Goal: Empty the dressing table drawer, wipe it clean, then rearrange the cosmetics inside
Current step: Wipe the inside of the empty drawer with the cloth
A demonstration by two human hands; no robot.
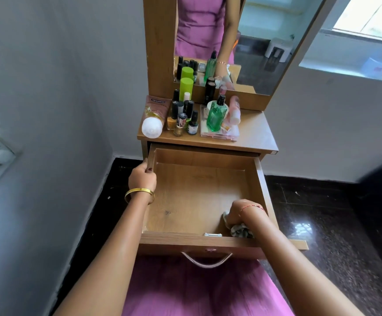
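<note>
Pink fabric (206,290) of the person's garment fills the bottom of the view, just below the drawer's curved metal handle (206,261). At the left, the left hand (142,179), a gold bangle (139,194) on its wrist, grips the top edge of the left wall of the open wooden drawer (194,199), fingers curled over it. Apart from the cloth and the hand on it, the drawer's bare wooden bottom carries nothing, with a small dark mark near its left front. Toward the right front corner, the right hand (240,212), a thin red thread at its wrist, clutches a crumpled pale cloth (240,230) and presses it onto the drawer bottom.

Farther back, the cosmetics stand on the surface (254,131) above the drawer. From the left: a pink lotion tube (154,115) lying with its white cap forward, a cluster of nail polish bottles (183,117) before a lime-green capped bottle (186,88), then a green glass perfume bottle (216,115) on a clear tray (219,133), with a pink tube (234,109) beside it. Behind them rises the mirror (254,42).
</note>
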